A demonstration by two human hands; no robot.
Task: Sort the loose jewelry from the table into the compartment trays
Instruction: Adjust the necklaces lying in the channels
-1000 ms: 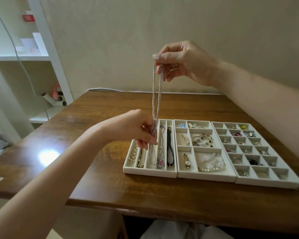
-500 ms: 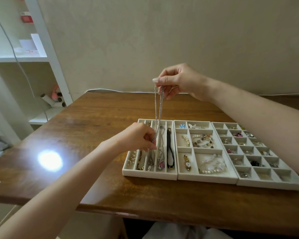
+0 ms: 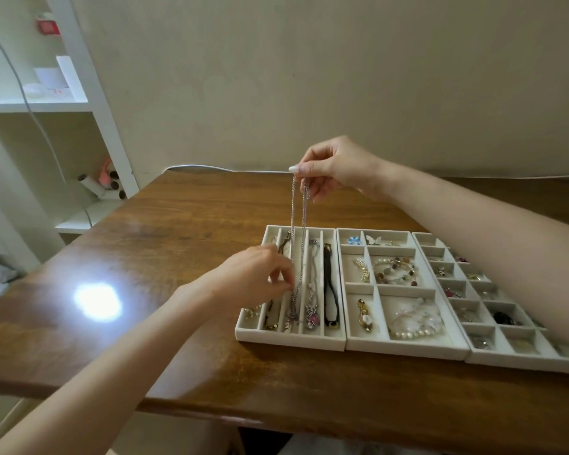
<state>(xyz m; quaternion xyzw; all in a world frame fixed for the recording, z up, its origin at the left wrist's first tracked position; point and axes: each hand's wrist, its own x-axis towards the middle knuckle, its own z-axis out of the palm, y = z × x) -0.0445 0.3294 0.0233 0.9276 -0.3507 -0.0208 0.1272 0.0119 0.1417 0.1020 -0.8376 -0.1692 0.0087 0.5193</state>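
Three white trays (image 3: 404, 351) sit in a row on the tabletop (image 3: 184, 231), right of centre. Over the leftmost tray (image 3: 289, 339), the left hand (image 3: 257, 274) pinches a silver chain (image 3: 292, 211) whose tail lies in a long slot; higher, the right hand (image 3: 337, 165) pinches its top.

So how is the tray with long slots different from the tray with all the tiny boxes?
The long-slot tray has narrow strips running front to back; the tiny-box tray has many small squares. The long-slot tray holds long necklaces; the tiny-box tray holds little pieces. Both are pale and sit on the wooden table.
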